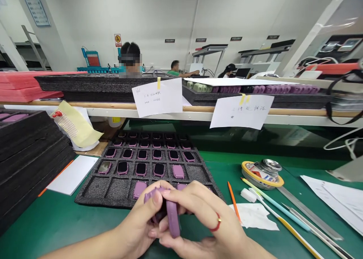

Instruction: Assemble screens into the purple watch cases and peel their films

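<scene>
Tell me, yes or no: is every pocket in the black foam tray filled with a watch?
No. The foam tray has several bare pockets in its near row, left of a purple watch.

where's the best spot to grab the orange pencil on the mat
Take the orange pencil at mid-shaft, from above, fingers pinching across its width. It lies flat on the green mat, with bare mat on its left; the white paper and eraser crowd its right side.

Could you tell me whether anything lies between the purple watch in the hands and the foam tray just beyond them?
Nothing visible does. The left hand and right hand hold the watch right at the near edge of the tray. The orange pencil lies off to the right, on the mat.
</scene>
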### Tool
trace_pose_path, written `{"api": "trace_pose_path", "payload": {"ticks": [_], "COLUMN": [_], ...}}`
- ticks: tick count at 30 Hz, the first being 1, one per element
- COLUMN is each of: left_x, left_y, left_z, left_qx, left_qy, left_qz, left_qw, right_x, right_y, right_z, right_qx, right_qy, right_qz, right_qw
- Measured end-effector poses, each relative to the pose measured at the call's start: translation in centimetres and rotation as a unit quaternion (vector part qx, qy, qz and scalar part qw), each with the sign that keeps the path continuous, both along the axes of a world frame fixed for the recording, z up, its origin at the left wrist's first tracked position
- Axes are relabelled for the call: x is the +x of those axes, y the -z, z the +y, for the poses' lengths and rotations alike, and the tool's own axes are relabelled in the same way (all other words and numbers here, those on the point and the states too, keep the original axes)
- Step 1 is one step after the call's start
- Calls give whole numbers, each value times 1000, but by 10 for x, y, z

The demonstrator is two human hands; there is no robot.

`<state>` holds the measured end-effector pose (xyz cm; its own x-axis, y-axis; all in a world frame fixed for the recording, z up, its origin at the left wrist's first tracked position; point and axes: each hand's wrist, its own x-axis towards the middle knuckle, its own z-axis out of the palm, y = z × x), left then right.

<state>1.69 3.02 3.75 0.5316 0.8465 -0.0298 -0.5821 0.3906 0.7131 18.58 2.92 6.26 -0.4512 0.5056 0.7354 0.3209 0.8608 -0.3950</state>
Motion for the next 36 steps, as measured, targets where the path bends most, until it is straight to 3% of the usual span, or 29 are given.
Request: {"api": "trace_pose_path", "payload": {"ticks": [5, 14, 19, 22, 24, 29, 33, 36], "left_x": [-4, 0, 3, 2, 2, 2, 2, 3], "left_y": [-4, -3, -2, -1, -1, -2, -1, 1], "left_z": [1, 3, 10, 11, 11, 9, 10, 10], "left_qx": [-115, -136, -180, -167, -142, -82, -99, -130], "left_qy": [-9, -27, -133, -151, -141, -102, -66, -42], "left_qz": [-4, 20, 44, 84, 111, 156, 114, 65], "left_qw": [993, 990, 974, 971, 973, 979, 986, 988], "right_x": [7, 9, 41, 66, 80, 90, 65, 37], "right_y": [-5, -5, 1, 13, 24, 37, 15, -3], "right_z": [7, 14, 57, 86, 100, 110, 83, 50], "right_qx": [-9, -12, -77, -170, -202, -228, -192, -165], "right_qy": [-25, -8, 121, 202, 209, 180, 150, -1], "right_qz": [5, -41, -100, -185, -220, -246, -188, -70], "right_qw": [1000, 999, 985, 947, 931, 925, 951, 984]}}
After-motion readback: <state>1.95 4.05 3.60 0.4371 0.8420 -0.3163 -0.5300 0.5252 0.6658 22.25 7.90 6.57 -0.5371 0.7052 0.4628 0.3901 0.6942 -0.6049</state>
